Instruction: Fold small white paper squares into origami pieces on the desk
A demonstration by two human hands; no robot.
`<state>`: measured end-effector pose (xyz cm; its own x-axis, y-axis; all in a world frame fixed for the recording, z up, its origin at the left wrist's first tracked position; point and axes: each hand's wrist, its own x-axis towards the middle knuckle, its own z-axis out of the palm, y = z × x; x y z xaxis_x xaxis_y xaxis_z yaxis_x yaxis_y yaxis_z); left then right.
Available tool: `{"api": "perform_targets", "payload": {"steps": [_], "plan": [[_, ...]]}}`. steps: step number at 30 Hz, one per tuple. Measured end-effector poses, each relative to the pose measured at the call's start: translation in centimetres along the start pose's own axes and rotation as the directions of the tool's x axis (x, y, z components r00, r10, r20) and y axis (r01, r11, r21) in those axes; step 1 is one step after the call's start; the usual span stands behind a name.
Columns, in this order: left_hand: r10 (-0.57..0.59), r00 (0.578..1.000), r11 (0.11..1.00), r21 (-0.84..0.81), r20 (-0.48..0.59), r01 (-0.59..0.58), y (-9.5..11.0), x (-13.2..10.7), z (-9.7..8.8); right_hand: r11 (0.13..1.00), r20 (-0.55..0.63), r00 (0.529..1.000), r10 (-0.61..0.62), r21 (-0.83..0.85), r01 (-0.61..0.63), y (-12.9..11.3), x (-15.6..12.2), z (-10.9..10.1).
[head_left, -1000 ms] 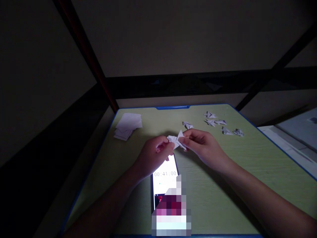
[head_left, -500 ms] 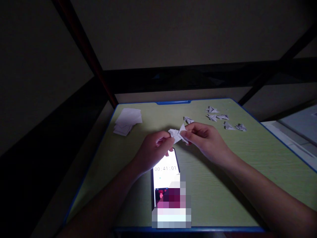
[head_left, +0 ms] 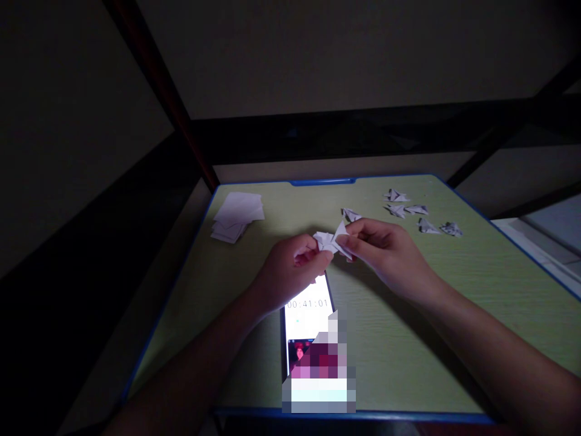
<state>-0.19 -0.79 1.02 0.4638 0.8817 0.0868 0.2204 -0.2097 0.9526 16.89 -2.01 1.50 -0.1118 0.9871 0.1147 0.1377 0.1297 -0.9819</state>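
Observation:
A small white folded paper piece with pointed flaps is held between my two hands above the table. My left hand pinches its left side between thumb and fingers. On the other side, my right hand grips a raised flap with thumb and forefinger; its other fingers curl behind, partly hidden. Just beyond my right hand lies another folded paper figure. Beneath my left hand, a lit phone showing 00:41:01 lies on the table, its top partly covered by the hand and its lower part pixelated.
The pale green table has a blue edge. A stack of white paper sheets sits at the far left. Several folded paper figures lie at the far right. A dark wall rises behind, and a whitish surface stands beyond the right edge.
The view has shifted slightly. My left thumb has moved along the lower edge of the folded paper, toward its middle. Both hands keep their hold.

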Motion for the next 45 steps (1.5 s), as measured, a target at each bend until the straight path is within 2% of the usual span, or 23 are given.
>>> {"api": "perform_targets", "payload": {"steps": [7, 16, 19, 22, 26, 29, 33, 40, 45], "plan": [[-0.014, 1.0, 1.0, 0.008, -0.007, 0.014, 0.1, -0.1, 0.2, 1.0, -0.003, 1.0, 0.004, -0.002, -0.004, 0.0, -0.1, 0.0], [0.018, 0.999, 0.997, 0.07, -0.033, -0.016, 0.1, 0.0, 0.3, 1.0, 0.005, 1.0, 0.007, 0.009, -0.007, 0.0, -0.1, 0.0], [0.027, 0.998, 0.999, 0.045, -0.051, -0.025, 0.1, 0.0, 0.3, 1.0, 0.008, 1.0, -0.005, 0.026, 0.005, 0.1, -0.1, 0.0], [0.014, 0.999, 1.0, 0.02, -0.034, -0.014, 0.2, -0.1, 0.3, 0.994, -0.017, 0.999, -0.043, 0.096, 0.045, 0.1, 0.0, -0.1], [0.022, 1.0, 0.994, 0.106, 0.017, -0.023, 0.1, -0.3, 0.3, 0.979, -0.038, 0.993, -0.112, 0.166, 0.117, -0.2, -0.1, -0.3], [0.042, 0.997, 0.991, 0.12, 0.067, -0.05, -0.3, -0.4, 0.4, 0.985, 0.01, 0.993, -0.118, 0.126, 0.116, -0.5, -0.3, -0.2], [0.091, 0.993, 0.988, 0.115, 0.074, -0.099, -0.8, -0.4, 0.7, 0.99, 0.07, 0.989, -0.132, 0.053, 0.128, -0.8, -0.6, 0.2], [0.12, 0.991, 0.978, 0.167, 0.066, -0.129, -0.8, -0.7, 0.8, 0.993, 0.074, 0.992, -0.101, -0.06, 0.106, -0.7, -0.8, 0.3], [0.121, 0.992, 0.977, 0.174, 0.044, -0.127, -1.0, -0.6, 0.9, 0.999, 0.068, 0.997, -0.042, -0.023, 0.044, -0.7, -0.7, 0.2]]}}
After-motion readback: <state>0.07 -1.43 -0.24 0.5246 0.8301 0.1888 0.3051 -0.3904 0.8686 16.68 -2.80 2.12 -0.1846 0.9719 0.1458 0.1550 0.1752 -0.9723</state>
